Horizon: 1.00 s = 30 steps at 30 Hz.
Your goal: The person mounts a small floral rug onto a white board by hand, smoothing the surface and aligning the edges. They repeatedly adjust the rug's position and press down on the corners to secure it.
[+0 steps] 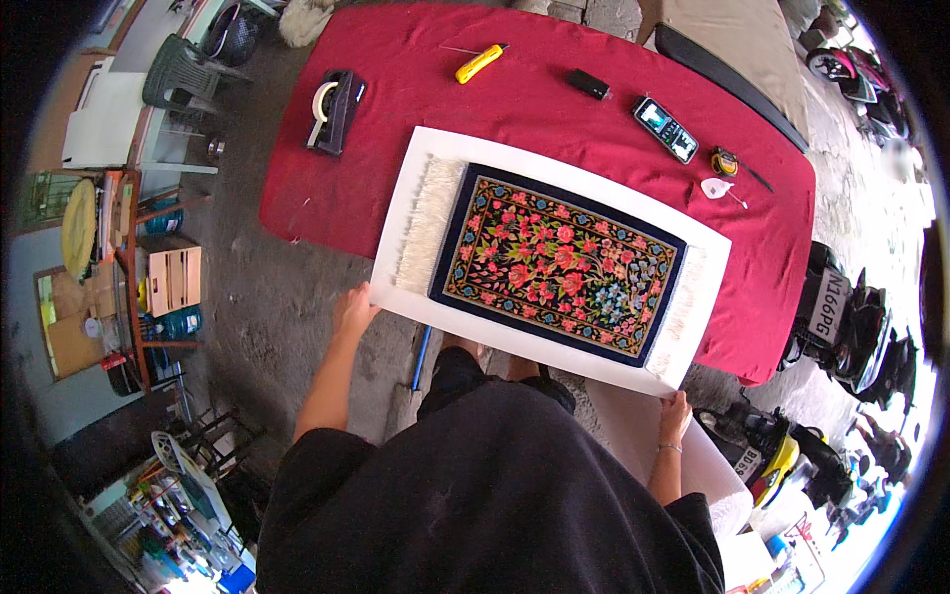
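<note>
A white board (405, 241) lies tilted across the near side of the red-covered table, its near edge jutting past the table toward me. On it rests a small fringed rug (559, 262) with a dark blue border and pink, red and blue flowers. Cream fringe lies along its left and right ends. My left hand (352, 309) grips the board's near left corner. At the near right corner, my right hand (675, 416) pinches the board too; a bracelet circles that wrist. The undersides of both corners, where some fingers sit, are hidden.
The red cloth (396, 59) holds a tape dispenser (336, 112), yellow cutter (480, 64), black block (588, 83), mobile phone (666, 129), tape measure (724, 161) and small white tag-like piece (715, 188). Motorcycles (836, 317) stand right; a wooden crate (174, 280) and green chair (180, 74) are left.
</note>
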Tool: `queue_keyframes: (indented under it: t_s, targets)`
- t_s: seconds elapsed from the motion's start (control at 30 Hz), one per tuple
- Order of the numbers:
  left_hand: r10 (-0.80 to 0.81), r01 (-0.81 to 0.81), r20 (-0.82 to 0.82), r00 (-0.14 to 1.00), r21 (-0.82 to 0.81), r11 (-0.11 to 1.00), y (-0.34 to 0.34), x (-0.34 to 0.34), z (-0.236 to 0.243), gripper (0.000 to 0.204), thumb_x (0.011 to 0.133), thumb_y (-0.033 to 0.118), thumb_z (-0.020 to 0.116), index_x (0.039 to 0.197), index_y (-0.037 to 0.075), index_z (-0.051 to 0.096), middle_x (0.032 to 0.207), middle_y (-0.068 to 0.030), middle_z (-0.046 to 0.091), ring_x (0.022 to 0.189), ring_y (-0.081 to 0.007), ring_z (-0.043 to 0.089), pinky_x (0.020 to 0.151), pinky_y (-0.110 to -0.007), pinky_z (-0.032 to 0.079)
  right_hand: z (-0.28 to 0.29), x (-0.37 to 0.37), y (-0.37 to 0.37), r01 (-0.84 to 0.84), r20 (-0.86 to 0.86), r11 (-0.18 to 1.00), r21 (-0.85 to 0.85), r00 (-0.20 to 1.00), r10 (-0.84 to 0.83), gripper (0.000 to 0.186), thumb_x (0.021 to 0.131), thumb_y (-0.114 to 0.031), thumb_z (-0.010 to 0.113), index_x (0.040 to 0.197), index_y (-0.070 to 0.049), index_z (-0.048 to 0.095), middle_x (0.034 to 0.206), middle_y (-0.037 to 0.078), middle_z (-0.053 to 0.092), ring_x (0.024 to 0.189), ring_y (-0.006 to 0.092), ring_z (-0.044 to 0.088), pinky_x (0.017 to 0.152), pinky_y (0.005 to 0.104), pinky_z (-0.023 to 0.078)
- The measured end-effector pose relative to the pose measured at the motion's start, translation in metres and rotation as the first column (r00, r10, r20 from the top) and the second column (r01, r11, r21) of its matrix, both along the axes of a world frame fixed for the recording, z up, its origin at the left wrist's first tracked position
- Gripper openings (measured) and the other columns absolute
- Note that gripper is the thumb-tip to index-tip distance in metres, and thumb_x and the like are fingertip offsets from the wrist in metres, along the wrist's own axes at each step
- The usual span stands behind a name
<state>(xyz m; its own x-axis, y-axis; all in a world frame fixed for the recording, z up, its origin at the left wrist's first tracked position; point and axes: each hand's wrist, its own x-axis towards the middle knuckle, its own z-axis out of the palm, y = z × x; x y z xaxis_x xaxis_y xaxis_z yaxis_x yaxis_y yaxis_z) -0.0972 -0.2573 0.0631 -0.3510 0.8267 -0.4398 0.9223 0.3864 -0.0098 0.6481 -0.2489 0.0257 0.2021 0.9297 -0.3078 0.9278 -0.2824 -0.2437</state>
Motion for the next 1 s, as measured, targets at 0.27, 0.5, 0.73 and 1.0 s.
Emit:
queue_keyframes:
  t_s: [0.27,0.5,0.73,1.0]
  targets:
    - [-0.037,0.043,0.133,0.990,-0.044,0.998,0.000,-0.021,-0.001,0.044,0.079,0.025,0.080,0.111,0.001,0.061,0.097,-0.0211,0.072,0.094,-0.0359,0.071,0.079,-0.046,0.057,0.015,-0.025,0.011,0.090,0.067,0.988,-0.129,0.994,-0.082,0.029,0.078,-0.018,0.079,0.089,-0.001,0.059,0.086,0.023,0.069,0.082,0.0426,0.068,0.072,0.0508,0.052]
    - [0.172,-0.196,0.192,0.966,0.113,0.974,-0.050,-0.036,-0.015,0.062,0.074,0.036,0.084,0.117,0.001,0.057,0.104,-0.0234,0.070,0.100,-0.0400,0.068,0.085,-0.050,0.054,0.070,-0.139,0.067,0.055,0.388,0.994,-0.095,0.922,-0.014,0.029,0.085,-0.019,0.073,0.105,0.000,0.065,0.093,0.022,0.072,0.089,0.0406,0.070,0.075,0.0493,0.055]
    - [0.377,-0.366,0.432,0.819,-0.114,0.924,-0.169,-0.105,-0.062,0.059,0.076,0.050,0.079,0.103,0.000,0.065,0.099,-0.0207,0.070,0.096,-0.0399,0.067,0.083,-0.048,0.053,0.088,-0.640,0.191,-0.121,-0.907,0.974,-0.191,0.401,-0.128,0.035,0.101,-0.026,0.063,0.126,-0.003,0.058,0.106,0.003,0.067,0.089,0.0115,0.062,0.068,0.0274,0.053]
    - [0.780,-0.731,0.440,0.445,-0.324,0.600,-0.357,-0.136,-0.085,0.046,0.084,0.048,0.073,0.100,0.005,0.073,0.090,-0.0136,0.075,0.082,-0.0292,0.072,0.075,-0.040,0.053,-0.020,-0.904,0.291,0.150,-0.871,0.988,-0.041,0.479,-0.109,0.028,0.092,-0.024,0.071,0.101,0.003,0.072,0.089,0.014,0.072,0.081,0.0214,0.065,0.076,0.0372,0.053]
